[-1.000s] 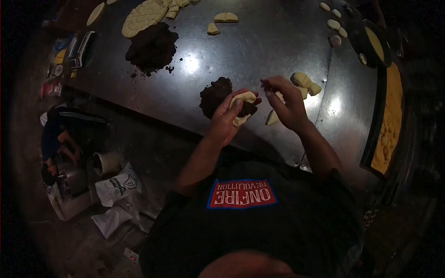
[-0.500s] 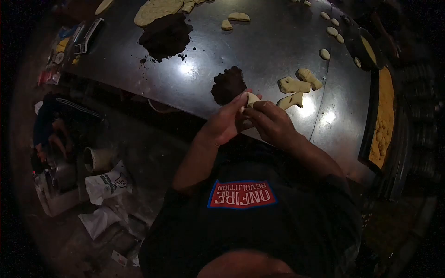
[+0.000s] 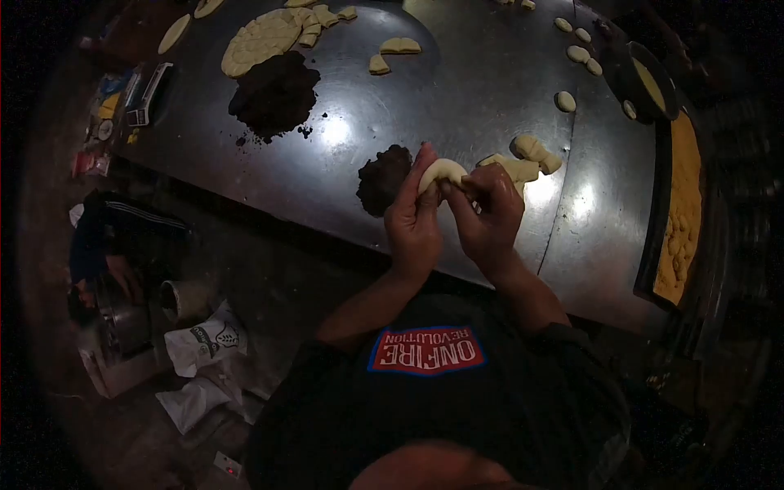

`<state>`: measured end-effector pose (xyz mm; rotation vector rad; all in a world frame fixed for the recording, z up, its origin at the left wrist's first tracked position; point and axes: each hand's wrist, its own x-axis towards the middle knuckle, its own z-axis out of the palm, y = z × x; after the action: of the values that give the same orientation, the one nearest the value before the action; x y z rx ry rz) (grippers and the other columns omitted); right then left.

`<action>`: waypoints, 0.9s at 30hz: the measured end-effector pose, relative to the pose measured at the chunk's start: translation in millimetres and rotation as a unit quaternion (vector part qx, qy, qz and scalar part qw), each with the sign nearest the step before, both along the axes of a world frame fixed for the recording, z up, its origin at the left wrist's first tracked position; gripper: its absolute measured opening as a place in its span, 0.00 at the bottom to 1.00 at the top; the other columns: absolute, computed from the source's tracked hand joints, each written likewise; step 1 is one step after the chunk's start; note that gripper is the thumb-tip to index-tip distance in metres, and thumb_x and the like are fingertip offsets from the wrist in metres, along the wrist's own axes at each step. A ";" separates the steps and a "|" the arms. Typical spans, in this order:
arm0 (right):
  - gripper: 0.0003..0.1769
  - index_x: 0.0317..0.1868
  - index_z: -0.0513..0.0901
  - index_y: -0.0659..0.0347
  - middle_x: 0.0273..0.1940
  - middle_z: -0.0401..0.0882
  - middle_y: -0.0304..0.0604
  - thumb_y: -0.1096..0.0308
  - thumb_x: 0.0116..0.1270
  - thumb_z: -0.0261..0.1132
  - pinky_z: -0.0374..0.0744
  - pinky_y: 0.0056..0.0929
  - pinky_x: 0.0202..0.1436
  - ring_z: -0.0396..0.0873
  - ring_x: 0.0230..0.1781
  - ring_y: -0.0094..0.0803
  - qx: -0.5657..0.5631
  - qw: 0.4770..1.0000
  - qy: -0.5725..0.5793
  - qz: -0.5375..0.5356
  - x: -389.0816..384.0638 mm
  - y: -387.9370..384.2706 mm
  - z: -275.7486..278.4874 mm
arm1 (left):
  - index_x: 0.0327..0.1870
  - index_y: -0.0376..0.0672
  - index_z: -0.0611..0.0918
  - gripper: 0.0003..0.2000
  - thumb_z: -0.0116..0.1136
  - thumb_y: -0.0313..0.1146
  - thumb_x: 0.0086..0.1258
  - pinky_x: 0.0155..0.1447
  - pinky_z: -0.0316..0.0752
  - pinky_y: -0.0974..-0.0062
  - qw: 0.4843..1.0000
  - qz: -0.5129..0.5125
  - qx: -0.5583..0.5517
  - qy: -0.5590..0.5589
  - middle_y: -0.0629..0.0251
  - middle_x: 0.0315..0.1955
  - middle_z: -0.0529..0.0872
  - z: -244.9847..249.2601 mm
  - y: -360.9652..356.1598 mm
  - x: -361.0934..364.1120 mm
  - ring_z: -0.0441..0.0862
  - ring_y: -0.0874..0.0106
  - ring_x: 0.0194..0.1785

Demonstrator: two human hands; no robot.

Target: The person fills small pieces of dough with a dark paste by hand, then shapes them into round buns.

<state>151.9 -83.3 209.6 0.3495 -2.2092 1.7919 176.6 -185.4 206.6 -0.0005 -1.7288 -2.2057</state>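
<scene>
A pale piece of dough [image 3: 443,171], bent into an arch, is held above the table's near edge. My left hand [image 3: 413,224] supports its left side, fingers stretched up behind it and thumb in front. My right hand [image 3: 494,206] pinches its right end between thumb and curled fingers. Just left of my hands lies a small heap of dark crumbly filling [image 3: 382,181]. Close to my right hand are pale dough pieces [image 3: 513,168] and a rolled dough piece [image 3: 536,153], partly behind the fingers. Whether the held dough contains filling is hidden.
A larger dark filling heap [image 3: 273,94] lies beside a scored dough sheet [image 3: 263,42] on the metal table [image 3: 474,98]. Dough balls [image 3: 564,101], a black pan [image 3: 641,82] and a tray of yellow crumbs [image 3: 679,208] stand right. Another person [image 3: 114,245] is lower left.
The held dough has come into fuller view as an arch between my hands. My left hand has turned more upright, and my right hand has shifted to the dough's right end. The view has tilted slightly.
</scene>
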 end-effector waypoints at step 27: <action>0.10 0.38 0.78 0.64 0.40 0.72 0.45 0.74 0.54 0.67 0.76 0.30 0.44 0.76 0.42 0.32 0.099 0.961 0.056 0.254 -2.9 38.9 68.4 | 0.49 0.37 0.77 0.11 0.47 0.33 0.75 0.52 0.75 0.77 0.949 -0.272 0.084 -0.135 0.64 0.44 0.79 28.4 -51.1 10.0 0.78 0.76 0.47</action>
<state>149.1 -44.4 278.0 1.1203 -2.3675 1.7151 186.6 -236.5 235.1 -0.1609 -1.8377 -2.8659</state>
